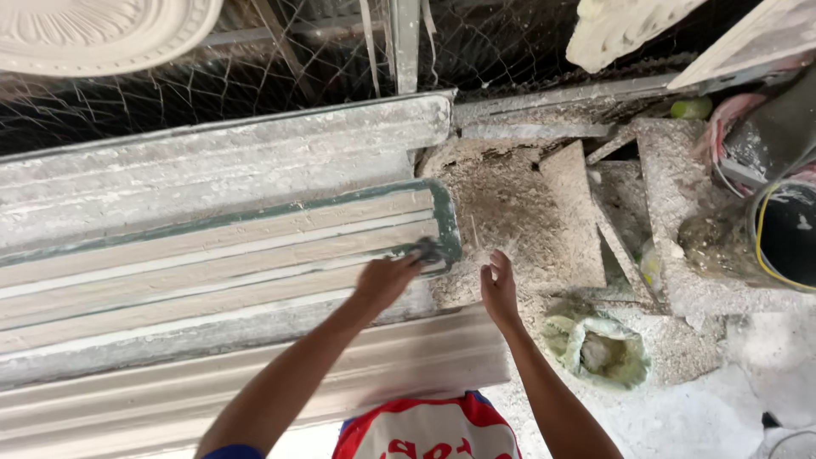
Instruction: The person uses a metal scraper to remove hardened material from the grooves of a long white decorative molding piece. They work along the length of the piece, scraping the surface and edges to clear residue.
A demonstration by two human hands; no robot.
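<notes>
My left hand point(387, 280) is closed on a small dark scraper point(427, 251) and presses it against the right end of a long green-rimmed cornice mould point(255, 255). The mould holds ribbed, cream plaster and runs off to the left. My right hand point(500, 287) hovers just right of the mould's end, fingers apart and empty, over plaster-crusted boards point(518, 212).
A second plaster moulding point(255, 391) lies nearer me and another point(221, 161) beyond. A crumpled green bag point(599, 348) of plaster sits at lower right, a dark bucket point(786, 234) at far right. Wire mesh point(255, 59) and a round ceiling rose point(102, 30) are behind.
</notes>
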